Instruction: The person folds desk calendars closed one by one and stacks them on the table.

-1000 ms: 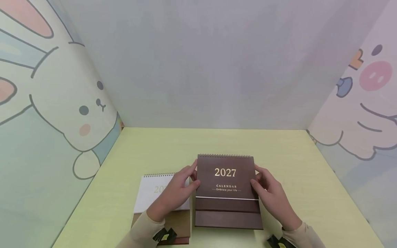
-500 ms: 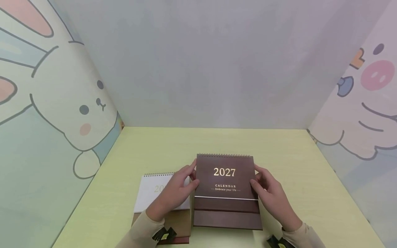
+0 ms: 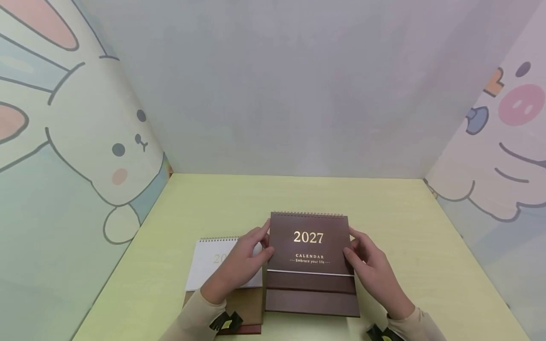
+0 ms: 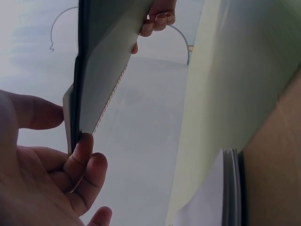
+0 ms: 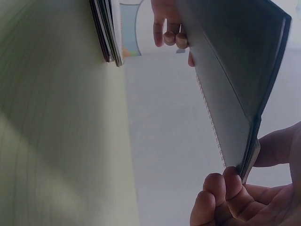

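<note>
Both hands hold a dark brown 2027 desk calendar (image 3: pixel 310 246) by its side edges, its spiral binding at the top. My left hand (image 3: pixel 245 258) pinches the left edge, thumb on the front cover and fingers behind. On the opposite edge, my right hand (image 3: pixel 375 267) grips the same way. The wrist views show the calendar's plain back (image 4: pixel 110 61) raised off the table, with fingertips (image 5: pixel 232 181) pressed against it. Beneath my left forearm lies a white-covered spiral calendar (image 3: pixel 206 267), partly hidden by that hand and sleeve.
Below the white cover show a tan board (image 3: pixel 245 305) and a dark red edge (image 3: pixel 250 329), seemingly a stack. The pale yellow table (image 3: pixel 222 199) meets a grey back wall (image 3: pixel 277 94). Side walls carry a cartoon rabbit (image 3: pixel 98 123) and a pig (image 3: pixel 512 142).
The head view has shifted slightly. Both hands keep their hold on the brown calendar, which stays almost in place.
</note>
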### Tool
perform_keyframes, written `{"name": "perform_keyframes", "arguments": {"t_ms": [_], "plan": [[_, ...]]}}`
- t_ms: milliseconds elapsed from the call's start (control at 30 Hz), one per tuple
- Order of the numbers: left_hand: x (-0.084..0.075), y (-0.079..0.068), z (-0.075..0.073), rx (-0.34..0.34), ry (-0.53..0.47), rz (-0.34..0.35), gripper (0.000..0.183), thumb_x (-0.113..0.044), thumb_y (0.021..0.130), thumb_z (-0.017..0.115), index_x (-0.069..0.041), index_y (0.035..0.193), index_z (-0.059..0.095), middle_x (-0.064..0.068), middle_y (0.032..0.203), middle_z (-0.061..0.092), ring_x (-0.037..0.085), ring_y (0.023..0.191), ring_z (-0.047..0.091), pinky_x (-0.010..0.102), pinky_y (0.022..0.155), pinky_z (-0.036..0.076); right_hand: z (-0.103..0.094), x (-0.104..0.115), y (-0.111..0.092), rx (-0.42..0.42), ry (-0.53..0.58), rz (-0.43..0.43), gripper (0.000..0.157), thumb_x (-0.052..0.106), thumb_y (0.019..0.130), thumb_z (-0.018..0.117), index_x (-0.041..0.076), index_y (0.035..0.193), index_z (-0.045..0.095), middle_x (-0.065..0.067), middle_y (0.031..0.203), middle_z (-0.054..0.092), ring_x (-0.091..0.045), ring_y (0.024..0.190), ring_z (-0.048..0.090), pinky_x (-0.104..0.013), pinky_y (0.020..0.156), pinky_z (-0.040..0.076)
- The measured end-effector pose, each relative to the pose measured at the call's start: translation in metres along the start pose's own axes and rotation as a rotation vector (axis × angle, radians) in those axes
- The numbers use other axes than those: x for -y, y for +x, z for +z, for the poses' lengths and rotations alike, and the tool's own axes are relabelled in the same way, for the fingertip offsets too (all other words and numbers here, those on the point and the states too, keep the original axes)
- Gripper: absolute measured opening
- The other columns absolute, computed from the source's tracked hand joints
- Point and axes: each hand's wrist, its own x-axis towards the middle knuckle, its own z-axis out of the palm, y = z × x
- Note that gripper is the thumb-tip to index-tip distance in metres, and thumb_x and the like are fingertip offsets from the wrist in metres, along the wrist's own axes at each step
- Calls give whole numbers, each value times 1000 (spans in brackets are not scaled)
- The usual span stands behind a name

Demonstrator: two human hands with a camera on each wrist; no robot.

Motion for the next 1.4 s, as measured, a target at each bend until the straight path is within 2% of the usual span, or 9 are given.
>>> {"name": "perform_keyframes", "arguments": {"t_ms": [267, 567, 700, 900, 1400], "plan": [[1, -1, 0, -4, -19, -25, 78, -15, 117, 69, -11, 186, 33, -1, 114, 69, 12, 113, 64, 49, 105, 55, 1, 0, -1, 9, -4, -3, 50, -1, 115, 70, -3, 164, 62, -1, 99, 70, -3, 84, 62, -25, 74, 53], [2, -3, -4, 2, 2, 5, 75, -15, 117, 71, -2, 183, 38, 4, 115, 69, 12, 110, 61, 28, 82, 49, 3, 2, 0, 14, -13, -6, 50, -1, 114, 70, -4, 164, 62, 0, 99, 69, -2, 84, 62, -25, 74, 54], [0, -4, -6, -2, 8, -19, 76, -16, 116, 72, -3, 183, 38, 4, 116, 70, 13, 109, 60, 27, 79, 49, 3, 4, 0, 24, -7, 0, 50, -1, 115, 70, -4, 164, 62, -1, 99, 69, -3, 84, 62, -25, 74, 54], [0, -5, -8, -17, 18, -44, 76, -13, 115, 72, -3, 183, 39, 3, 115, 70, 15, 110, 61, 27, 82, 51, 6, 6, 1, 31, 12, -6, 50, -1, 115, 69, -5, 164, 61, -1, 99, 69, -3, 83, 62, -25, 73, 55], [1, -8, -12, -32, 7, -44, 76, -12, 114, 72, -4, 183, 40, 3, 113, 68, 13, 108, 60, 26, 78, 51, 11, 12, 2, 31, 6, -4, 49, -1, 115, 69, -6, 164, 61, -2, 98, 69, -2, 83, 62, -25, 74, 55]]}}
